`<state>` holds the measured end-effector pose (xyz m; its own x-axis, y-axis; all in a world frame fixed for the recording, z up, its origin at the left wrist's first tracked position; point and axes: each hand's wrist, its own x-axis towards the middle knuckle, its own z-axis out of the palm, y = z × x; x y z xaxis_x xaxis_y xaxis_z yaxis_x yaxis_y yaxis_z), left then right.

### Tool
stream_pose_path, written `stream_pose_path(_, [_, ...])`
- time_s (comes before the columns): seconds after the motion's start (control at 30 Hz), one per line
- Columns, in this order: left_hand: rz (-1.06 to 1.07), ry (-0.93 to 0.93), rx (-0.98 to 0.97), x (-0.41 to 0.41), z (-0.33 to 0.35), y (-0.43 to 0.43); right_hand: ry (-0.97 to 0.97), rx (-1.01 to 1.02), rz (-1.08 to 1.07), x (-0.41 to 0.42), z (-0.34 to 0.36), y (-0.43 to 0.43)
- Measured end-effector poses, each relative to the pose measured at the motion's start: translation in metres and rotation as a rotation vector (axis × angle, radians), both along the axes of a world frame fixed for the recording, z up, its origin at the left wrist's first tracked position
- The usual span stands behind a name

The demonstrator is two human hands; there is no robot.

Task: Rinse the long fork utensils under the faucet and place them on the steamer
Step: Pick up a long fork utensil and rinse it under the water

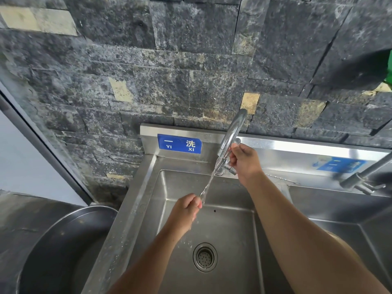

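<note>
Left hand (186, 206): fist closed under the thin water stream (209, 183) — any fork hidden.
Right hand (244, 162): gripping the curved chrome faucet (231, 134) handle.
Steel sink basin (231, 225): wet — round drain (205, 257).

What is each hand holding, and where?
Right hand: faucet handle, by the spout base. Left hand: closed fist under the water stream; contents cannot be told.

Even daylight, glare on sink backsplash (297, 148), edges warped, blurry at right
</note>
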<state>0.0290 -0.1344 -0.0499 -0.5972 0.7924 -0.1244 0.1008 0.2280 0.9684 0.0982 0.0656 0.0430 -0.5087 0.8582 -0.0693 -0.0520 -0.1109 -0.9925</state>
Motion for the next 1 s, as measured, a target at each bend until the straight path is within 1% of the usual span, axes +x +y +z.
stream_pose_path(0.23, [-0.046, 0.04, 0.003, -0.003, -0.003, -0.01, 0.034, -0.009, -0.009, 0.001, -0.004, -0.005])
stream_pose_path(0.43, [-0.059, 0.022, -0.037, -0.008, 0.016, 0.0, -0.05, -0.041, 0.037, -0.006, 0.0, -0.007])
stream_pose_path(0.57, [-0.072, -0.023, -0.015, 0.001, 0.027, 0.011, -0.043, -0.053, 0.048, -0.006, 0.004, -0.005])
stream_pose_path(0.73, [-0.064, -0.097, 0.065, 0.009, 0.038, 0.02, -0.022, -0.036, 0.079, -0.005, 0.012, -0.005])
stream_pose_path(1.0, [-0.029, -0.155, 0.093, 0.009, 0.039, 0.023, -0.068, 0.001, 0.108, -0.002, 0.006, -0.008])
